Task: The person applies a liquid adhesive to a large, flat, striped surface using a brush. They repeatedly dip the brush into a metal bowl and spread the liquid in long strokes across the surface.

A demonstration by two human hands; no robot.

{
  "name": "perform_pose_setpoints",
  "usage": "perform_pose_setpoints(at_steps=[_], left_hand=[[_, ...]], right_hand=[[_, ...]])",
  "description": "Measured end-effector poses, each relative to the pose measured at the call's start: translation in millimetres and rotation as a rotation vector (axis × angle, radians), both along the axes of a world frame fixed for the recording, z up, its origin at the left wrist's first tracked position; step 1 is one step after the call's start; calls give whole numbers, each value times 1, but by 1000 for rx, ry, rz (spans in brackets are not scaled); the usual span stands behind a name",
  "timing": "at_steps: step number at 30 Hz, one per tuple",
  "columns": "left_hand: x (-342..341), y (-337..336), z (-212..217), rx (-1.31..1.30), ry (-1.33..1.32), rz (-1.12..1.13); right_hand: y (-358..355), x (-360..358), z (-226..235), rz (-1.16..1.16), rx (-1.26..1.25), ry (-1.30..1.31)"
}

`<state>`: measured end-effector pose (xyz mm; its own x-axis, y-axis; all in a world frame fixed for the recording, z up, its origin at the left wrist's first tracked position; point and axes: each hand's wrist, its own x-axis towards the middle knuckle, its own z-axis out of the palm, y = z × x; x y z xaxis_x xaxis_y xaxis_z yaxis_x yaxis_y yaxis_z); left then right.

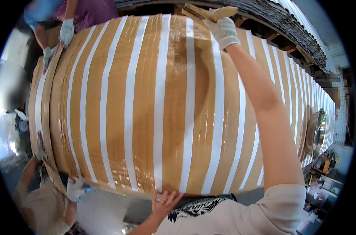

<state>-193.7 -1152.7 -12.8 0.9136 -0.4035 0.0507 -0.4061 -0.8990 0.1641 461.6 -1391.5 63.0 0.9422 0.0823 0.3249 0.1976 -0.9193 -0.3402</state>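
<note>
Before me spreads a long row of overlapping brown sheets (146,102), with white strips between the brown bands and a wet-looking gloss in places. My right hand (225,33), in a white glove, reaches to the far edge. Its fingers are closed round what looks like a wooden-handled brush (217,14), whose wide end points left; the glove hides part of it. My left hand (166,203) is bare and rests at the near edge of the sheets with its fingers spread, holding nothing.
A metal bowl (315,133) stands on the sheets at the right. At the left end, co-workers' gloved hands (67,32) at the far side and a gloved hand (75,189) at the near side handle a brown sheet (48,105). Stacked dark material (295,35) lies behind.
</note>
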Motion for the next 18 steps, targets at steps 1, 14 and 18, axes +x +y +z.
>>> perform_pose_setpoints(at_steps=[1, 14, 18], left_hand=[[11, -1, 11, -37, 71, 1], [3, -5, 7, -213, 3, 44], [-13, -16, 20, -141, 35, 61]], right_hand=[[-5, -10, -4, 107, 14, -44], [-4, -454, 22, 715, -69, 180], [-25, -474, 34, 721, 80, 528]])
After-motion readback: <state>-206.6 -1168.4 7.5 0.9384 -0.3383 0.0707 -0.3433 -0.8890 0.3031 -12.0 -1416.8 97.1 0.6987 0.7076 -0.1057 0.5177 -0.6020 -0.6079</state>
